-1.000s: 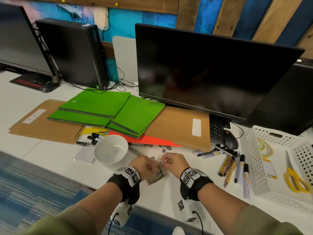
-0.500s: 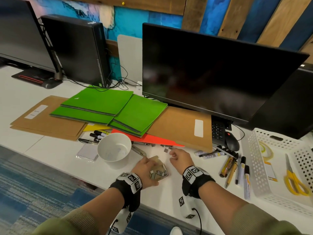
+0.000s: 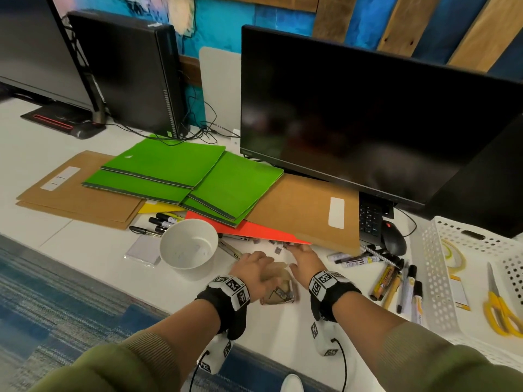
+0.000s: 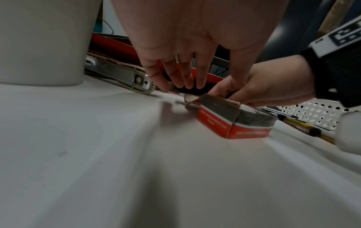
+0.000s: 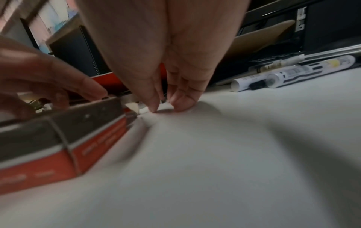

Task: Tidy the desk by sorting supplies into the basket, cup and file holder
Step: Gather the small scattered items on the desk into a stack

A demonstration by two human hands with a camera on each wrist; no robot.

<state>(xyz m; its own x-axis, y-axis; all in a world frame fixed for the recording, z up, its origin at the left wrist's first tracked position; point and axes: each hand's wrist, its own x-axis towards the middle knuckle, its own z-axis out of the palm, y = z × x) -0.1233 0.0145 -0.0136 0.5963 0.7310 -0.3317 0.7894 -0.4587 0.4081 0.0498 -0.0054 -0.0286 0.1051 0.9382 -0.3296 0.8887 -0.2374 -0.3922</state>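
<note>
A small red and grey cardboard box (image 3: 278, 292) (image 4: 234, 121) (image 5: 58, 138) lies on the white desk between my hands, its end flap open. My left hand (image 3: 263, 268) (image 4: 181, 86) hovers over the box's far end with fingers straight, tips down by the desk. My right hand (image 3: 297, 251) (image 5: 165, 108) reaches past the box and pinches a small dark clip against the desk. More loose clips (image 3: 278, 246) lie by the red folder (image 3: 254, 230). The white cup (image 3: 188, 244) stands left of my hands. The white basket (image 3: 435, 278) is at the right.
Markers and pens (image 3: 396, 284) lie between my right hand and the basket, which holds yellow scissors (image 3: 501, 309). More markers (image 3: 162, 220) and a sticky pad (image 3: 143, 250) sit left of the cup. Green folders (image 3: 184, 176) and brown envelopes lie behind, under the monitor (image 3: 353, 108).
A second ago both hands held the box together just above the desk. Now the box lies on the desk and my right hand has reached forward to the loose clips.
</note>
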